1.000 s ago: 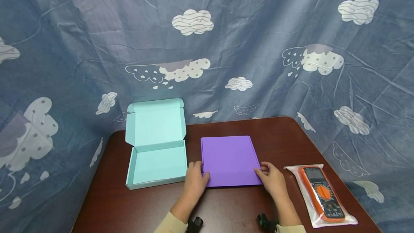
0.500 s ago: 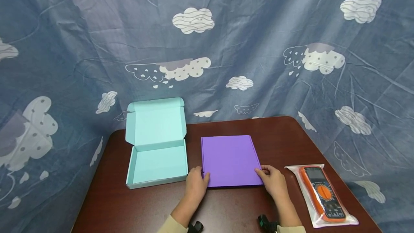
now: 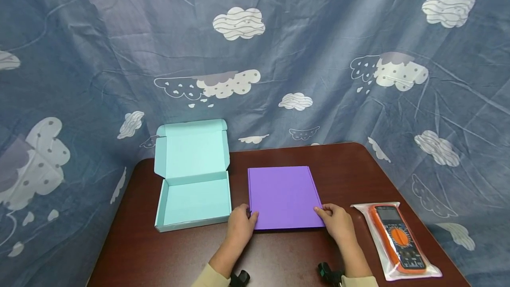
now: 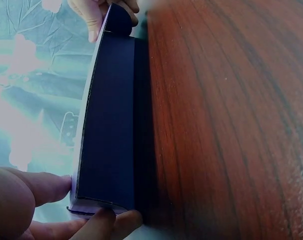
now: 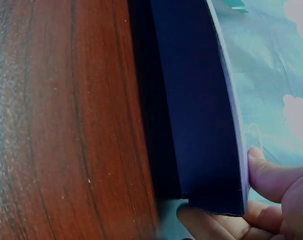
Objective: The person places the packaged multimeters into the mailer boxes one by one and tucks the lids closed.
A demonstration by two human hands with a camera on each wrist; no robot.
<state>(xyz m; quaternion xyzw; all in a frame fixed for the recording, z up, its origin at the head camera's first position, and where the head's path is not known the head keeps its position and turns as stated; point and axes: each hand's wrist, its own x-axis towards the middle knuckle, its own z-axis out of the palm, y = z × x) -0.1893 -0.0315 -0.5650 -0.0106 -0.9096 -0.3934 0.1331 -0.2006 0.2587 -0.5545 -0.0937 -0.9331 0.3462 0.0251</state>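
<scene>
A flat purple cardboard box lies on the table with its lid down. My left hand grips its near left corner, thumb on the lid and fingers against the side. On the opposite near corner my right hand pinches the box, thumb on top and fingers at the edge. Its front side, the dark front panel, shows in the left wrist view between both hands. The right wrist view shows the same dark panel, with a thumb and curled fingers at its end.
A mint-green box stands left of the purple one, its lid raised against the cloud-print curtain. At the right edge of the brown table lies an orange and black multimeter in a clear plastic bag.
My left hand has slid slightly toward me along the side of the purple box. The right hand has dropped a little too. Both still hold the box, which stays in place.
</scene>
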